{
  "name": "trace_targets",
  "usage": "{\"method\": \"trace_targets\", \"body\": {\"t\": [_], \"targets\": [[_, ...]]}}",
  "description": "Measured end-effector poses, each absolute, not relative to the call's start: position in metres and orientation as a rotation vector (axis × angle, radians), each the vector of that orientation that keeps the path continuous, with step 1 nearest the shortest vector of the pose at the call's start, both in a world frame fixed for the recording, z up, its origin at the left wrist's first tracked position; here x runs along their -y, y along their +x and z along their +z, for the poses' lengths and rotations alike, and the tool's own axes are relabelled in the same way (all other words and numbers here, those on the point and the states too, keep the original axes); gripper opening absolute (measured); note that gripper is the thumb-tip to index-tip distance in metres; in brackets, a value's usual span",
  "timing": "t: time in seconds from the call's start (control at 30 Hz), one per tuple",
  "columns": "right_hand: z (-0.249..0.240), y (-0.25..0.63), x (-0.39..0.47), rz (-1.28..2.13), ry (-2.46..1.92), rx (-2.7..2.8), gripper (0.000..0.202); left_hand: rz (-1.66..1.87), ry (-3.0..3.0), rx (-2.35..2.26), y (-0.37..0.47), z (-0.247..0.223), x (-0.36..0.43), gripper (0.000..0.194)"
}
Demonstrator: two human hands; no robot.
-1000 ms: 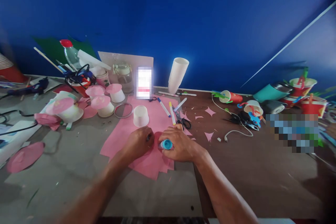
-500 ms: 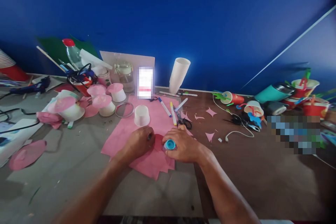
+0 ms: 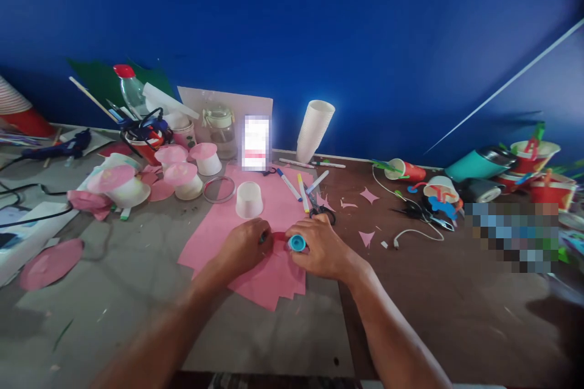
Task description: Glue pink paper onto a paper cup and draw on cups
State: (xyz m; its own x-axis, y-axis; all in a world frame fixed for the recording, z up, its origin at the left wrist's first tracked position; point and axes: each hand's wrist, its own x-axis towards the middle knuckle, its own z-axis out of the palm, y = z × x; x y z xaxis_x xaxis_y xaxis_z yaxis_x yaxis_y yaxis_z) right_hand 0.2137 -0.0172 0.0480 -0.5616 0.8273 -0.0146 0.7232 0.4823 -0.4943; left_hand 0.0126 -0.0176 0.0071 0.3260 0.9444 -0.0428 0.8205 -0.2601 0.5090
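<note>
Pinching blue-topped tube (image 3: pixel 298 243) between fingers (image 3: pixel 297 229) of right hand (image 3: pixel 323 248), clutching small dark item (image 3: pixel 263 237) in curled left hand (image 3: pixel 243 246), over pink paper (image 3: pixel 260 284) on desk (image 3: pixel 264 340), near side of white cup (image 3: pixel 249 202).

Vs. approx. 0.5 s ago, the R hand (image 3: pixel 323 245) is edging fwd, i.e. away from the person, & a touch twd. the L hand (image 3: pixel 245 246), bringing the blue-ended tube (image 3: pixel 298 244) along w/ it. The dark red patch (image 3: pixel 278 235) btwn. the hands is showing less, mostly as a narrow strip. Cam. view is also turning slightly L, everything sliding a bit R.
</note>
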Motion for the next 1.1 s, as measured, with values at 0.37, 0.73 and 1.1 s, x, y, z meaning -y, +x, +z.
{"method": "trace_targets", "body": {"t": [0.37, 0.73, 1.1], "targets": [[0.046, 0.223, 0.005, 1.082, -1.283, 2.111, 0.013, 0.362, 2.132, -1.572, 0.014, 0.012, 0.016, 0.021], [0.042, 0.242, -0.004, 1.313, -1.209, 1.753, 0.019, 0.429, 2.053, -1.545, 0.013, 0.016, 0.015, 0.027], [0.030, 0.249, -0.009, 1.285, -1.166, 1.496, 0.024, 0.419, 2.093, -1.561, 0.013, 0.013, 0.016, 0.021]]}}
